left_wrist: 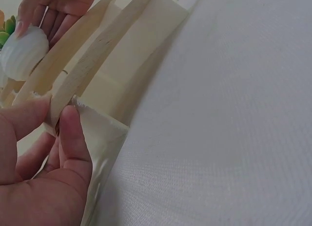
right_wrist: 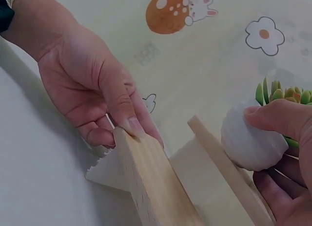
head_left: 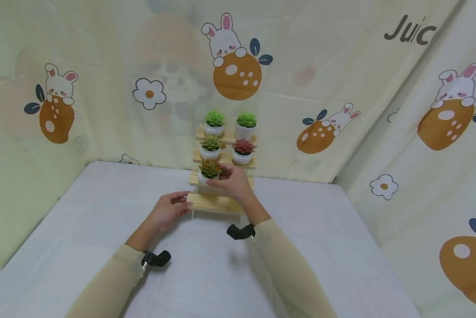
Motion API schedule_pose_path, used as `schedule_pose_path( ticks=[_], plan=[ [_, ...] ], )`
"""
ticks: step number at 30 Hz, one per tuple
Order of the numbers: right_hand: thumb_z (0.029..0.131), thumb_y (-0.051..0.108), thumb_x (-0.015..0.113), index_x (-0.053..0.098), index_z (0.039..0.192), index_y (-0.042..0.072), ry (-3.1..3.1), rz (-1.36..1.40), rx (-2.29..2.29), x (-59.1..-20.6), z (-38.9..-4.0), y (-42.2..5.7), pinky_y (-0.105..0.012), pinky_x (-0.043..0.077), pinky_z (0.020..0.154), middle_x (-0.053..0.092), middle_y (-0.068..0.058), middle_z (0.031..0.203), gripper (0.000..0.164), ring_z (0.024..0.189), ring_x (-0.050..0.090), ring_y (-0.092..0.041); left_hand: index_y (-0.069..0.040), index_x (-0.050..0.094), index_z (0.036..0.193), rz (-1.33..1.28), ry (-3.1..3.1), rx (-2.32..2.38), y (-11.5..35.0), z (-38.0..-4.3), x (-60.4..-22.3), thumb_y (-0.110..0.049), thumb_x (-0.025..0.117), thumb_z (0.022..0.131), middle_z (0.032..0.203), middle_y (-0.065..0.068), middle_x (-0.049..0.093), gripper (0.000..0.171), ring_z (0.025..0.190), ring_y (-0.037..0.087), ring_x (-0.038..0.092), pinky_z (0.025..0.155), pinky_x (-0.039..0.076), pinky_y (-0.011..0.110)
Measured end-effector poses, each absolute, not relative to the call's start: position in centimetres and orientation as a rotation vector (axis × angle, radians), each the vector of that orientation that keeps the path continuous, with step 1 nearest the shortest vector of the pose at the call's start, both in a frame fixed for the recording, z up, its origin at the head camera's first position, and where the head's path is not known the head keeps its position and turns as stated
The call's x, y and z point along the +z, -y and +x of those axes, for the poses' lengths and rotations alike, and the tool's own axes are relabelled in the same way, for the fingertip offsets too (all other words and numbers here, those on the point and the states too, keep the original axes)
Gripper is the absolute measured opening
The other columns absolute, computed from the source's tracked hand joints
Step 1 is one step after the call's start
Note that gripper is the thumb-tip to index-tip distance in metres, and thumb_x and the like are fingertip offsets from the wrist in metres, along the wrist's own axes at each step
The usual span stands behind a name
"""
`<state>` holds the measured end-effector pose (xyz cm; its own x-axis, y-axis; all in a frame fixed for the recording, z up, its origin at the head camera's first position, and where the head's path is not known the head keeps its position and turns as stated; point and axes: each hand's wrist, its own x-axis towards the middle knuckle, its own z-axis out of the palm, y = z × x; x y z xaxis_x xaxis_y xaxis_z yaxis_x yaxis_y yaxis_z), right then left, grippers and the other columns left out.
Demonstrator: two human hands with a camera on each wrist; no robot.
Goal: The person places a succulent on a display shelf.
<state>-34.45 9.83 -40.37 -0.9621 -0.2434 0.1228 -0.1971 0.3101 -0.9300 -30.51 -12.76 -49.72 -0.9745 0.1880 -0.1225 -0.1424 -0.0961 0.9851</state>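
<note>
A small wooden step stand with white side supports stands at the back of the table. My left hand pinches the left end of its lowest step between thumb and fingers. With thumb and fingers on the white pot, my right hand holds a potted brownish-green succulent at the left of the second step from the bottom. The pot's ribbed side shows in the right wrist view. On the step above sit a green succulent and a dark red one.
Two bright green potted succulents, one left and one right, stand on the top step. A white cloth covers the table. Behind it hangs a cream curtain printed with rabbits and fruit, close to the stand.
</note>
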Motion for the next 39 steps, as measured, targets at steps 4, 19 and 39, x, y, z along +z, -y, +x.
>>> schedule_pose_path(
  ticks=[4,19,39],
  plan=[
    [0.08,0.016,0.089,0.067,0.133,0.008,-2.518,-0.423,-1.766,-40.44,-34.63,-9.84,-0.032,0.061,0.094,0.07,-0.011,0.131,0.058,0.114,0.07,-0.024,0.006,0.045,0.149,0.052,-1.953,2.16,12.79,-30.51,-49.7,-0.001,0.062,0.1,0.123,0.016,0.062,0.053,0.095,0.011,0.066,0.085,0.062,0.024],
    [0.08,0.016,0.089,0.067,0.133,0.008,-2.511,-0.413,-1.772,-40.64,-34.96,-9.55,-0.032,0.062,0.091,0.072,-0.011,0.128,0.057,0.113,0.071,-0.024,0.003,0.048,0.149,0.013,-1.973,2.143,12.6,-30.47,-49.47,-0.002,0.063,0.099,0.127,0.017,0.062,0.052,0.096,0.012,0.066,0.083,0.062,0.024],
    [0.082,0.026,0.088,0.066,0.138,0.013,-2.553,-0.388,-1.67,-40.32,-34.76,-9.4,-0.035,0.06,0.096,0.071,-0.005,0.13,0.061,0.114,0.069,-0.02,0.005,0.046,0.149,0.028,-1.958,2.175,12.61,-30.46,-49.73,0.001,0.062,0.099,0.122,0.016,0.063,0.053,0.094,0.012,0.067,0.082,0.062,0.023]
  ],
)
